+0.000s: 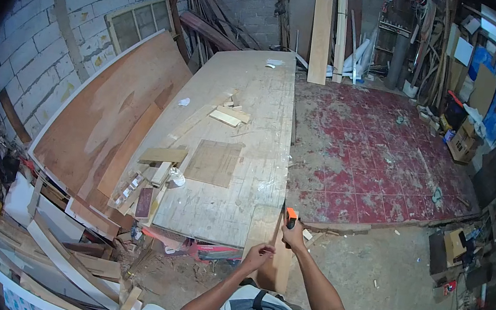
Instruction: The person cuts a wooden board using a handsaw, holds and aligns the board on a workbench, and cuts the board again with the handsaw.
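My right hand [291, 239] grips an orange-and-black tool [291, 215], apparently a handsaw, upright at the right edge of a pale wooden board [265, 217]. My left hand [257, 256] is lower and to the left, over the board, with its fingers curled near a long edge; what they hold, if anything, is unclear. The board lies at the near right corner of a large, worn plywood work surface [254, 156]. Loose wood offcuts [228, 115] and a square brown sheet [213, 163] lie on that surface.
A large plywood panel [98, 118] leans along the left. Scrap boards [71, 257] are piled at lower left. Dusty red tiled flooring [371, 158] is at right, bordered by clutter [467, 138]. Tall planks [322, 31] stand against the back wall.
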`<action>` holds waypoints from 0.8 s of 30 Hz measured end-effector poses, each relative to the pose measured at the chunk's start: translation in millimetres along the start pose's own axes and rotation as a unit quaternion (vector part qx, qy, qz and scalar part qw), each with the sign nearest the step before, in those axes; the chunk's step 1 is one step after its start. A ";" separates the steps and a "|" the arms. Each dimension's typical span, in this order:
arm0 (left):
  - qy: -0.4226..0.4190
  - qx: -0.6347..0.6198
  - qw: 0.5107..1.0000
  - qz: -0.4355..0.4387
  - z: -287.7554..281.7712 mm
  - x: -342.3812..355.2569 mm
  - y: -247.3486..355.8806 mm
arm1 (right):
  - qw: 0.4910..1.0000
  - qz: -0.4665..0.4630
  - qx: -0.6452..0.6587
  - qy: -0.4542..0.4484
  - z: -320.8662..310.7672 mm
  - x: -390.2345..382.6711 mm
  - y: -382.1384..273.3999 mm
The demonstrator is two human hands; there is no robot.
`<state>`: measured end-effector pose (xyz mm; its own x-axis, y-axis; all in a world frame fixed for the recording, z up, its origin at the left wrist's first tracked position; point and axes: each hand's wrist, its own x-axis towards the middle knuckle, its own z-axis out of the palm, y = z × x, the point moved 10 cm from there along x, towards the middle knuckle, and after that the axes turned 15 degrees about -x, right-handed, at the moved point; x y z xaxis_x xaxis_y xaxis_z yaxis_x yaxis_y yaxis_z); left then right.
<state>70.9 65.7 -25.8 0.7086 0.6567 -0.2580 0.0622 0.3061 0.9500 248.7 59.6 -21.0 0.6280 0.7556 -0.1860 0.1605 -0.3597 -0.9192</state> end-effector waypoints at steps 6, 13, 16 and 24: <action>-0.334 -0.115 0.936 -0.013 139.2 -92.7 155.7 | 1.000 0.027 0.004 0.000 -18.0 -25.9 7.5; -0.740 -0.192 0.642 0.057 184.1 -223.3 294.9 | 0.998 0.015 -0.050 0.043 -6.6 -28.2 -23.9; -0.807 -0.208 0.547 0.077 175.5 -259.2 319.2 | 0.998 0.007 -0.059 0.021 0.6 -21.4 -27.0; -0.826 -0.177 0.518 0.136 117.7 -258.4 317.1 | 0.997 0.052 -0.053 0.025 9.6 -27.0 -18.0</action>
<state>-9.8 -88.1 362.8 0.3103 -0.6872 0.6568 -0.1245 0.6556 0.7448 221.5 50.9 -2.8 0.6823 0.6836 -0.2593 0.1701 -0.4933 -0.8531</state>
